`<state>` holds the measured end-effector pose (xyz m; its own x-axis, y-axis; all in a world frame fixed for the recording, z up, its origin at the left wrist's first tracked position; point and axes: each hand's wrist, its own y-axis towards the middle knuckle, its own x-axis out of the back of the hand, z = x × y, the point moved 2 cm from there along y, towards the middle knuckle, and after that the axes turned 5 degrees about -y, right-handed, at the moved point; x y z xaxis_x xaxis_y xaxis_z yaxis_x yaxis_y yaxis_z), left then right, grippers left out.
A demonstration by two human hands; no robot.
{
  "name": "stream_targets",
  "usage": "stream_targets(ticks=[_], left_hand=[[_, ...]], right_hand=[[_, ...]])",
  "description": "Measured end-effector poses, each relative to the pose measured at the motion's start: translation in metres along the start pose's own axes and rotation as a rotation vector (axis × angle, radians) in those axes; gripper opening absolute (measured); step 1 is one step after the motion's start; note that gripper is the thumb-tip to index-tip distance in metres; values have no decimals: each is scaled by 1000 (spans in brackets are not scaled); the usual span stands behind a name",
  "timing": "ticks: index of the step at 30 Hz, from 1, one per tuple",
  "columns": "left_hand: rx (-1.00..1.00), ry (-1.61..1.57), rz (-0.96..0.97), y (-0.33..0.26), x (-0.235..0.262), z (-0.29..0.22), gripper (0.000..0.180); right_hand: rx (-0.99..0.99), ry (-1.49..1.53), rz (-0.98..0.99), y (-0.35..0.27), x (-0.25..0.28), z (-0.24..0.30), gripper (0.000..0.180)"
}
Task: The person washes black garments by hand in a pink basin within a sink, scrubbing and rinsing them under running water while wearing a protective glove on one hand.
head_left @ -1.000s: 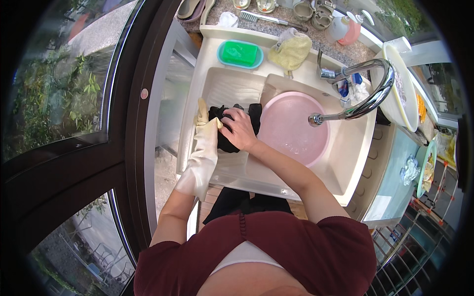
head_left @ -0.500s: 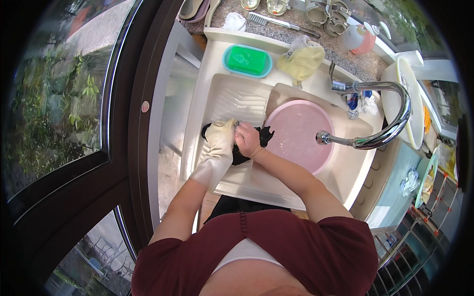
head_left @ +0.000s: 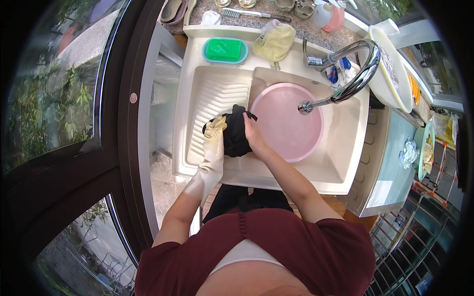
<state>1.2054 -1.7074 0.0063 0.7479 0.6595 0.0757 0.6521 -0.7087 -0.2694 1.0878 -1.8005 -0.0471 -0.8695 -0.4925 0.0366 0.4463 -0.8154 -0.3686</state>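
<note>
A black cloth (head_left: pixel 236 134) lies bunched on the ribbed washboard (head_left: pixel 217 101) of a cream sink (head_left: pixel 345 163), at its right edge, just beside a pink basin (head_left: pixel 291 123). Both hands grip it. The left hand (head_left: pixel 216 132), in a pale rubber glove, has its fingers curled around the cloth's left side. The right hand (head_left: pixel 253 138), bare, closes on the cloth's right side with fingers wrapped into the fabric. The basin sits in the sink's right half, under the mouth of a curved chrome tap (head_left: pixel 353 79). On the far rim stand a green soap block in a teal dish (head_left: pixel 224 50) and, right of it, a yellow cloth (head_left: pixel 274 42). Farther off, on the stone counter, lie a brush (head_left: pixel 247 13) and a pink bottle (head_left: pixel 330 16). A white bowl (head_left: pixel 390 74) rests right of the tap. A dark window frame (head_left: pixel 116 128) runs along the left.
</note>
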Motion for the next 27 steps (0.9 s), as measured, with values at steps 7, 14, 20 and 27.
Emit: stream_targets(ticks=[7,14,20,27], left_hand=[[7,276,-139,-32,35,11,42],[-439,1093,93,6,43,34,19],[-13,1404,122,65,26,26,38],[-300,941,675,58,-9,-79,34]], right_hand=[[604,-638,-48,-85,-50,15,41],[630,-573,24,-31,-58,8,28],[416,-593,66,5,-66,2,26],[-26,-614,80,22,-24,11,52]])
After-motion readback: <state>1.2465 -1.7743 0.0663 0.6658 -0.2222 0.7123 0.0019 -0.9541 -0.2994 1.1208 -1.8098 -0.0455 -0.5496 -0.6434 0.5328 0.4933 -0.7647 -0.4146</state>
